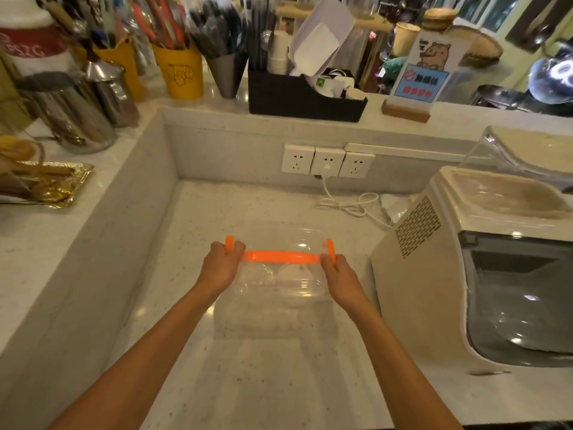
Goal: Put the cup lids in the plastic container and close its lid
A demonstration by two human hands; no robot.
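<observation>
Progress: clear domed cup lids (291, 274) sitting inside the clear rectangular plastic container (279, 283) on the speckled white counter (248, 383), lid looking on | left hand (218, 266) and right hand (339, 276) pinching the orange side clips (229, 243) | remaining, probably: latches snapping shut

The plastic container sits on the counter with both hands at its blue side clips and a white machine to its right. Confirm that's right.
One detail is wrong: the clips are orange, not blue. The head view shows the plastic container on the counter, the left hand and the right hand at its orange side clips, and the white machine to its right.
</observation>
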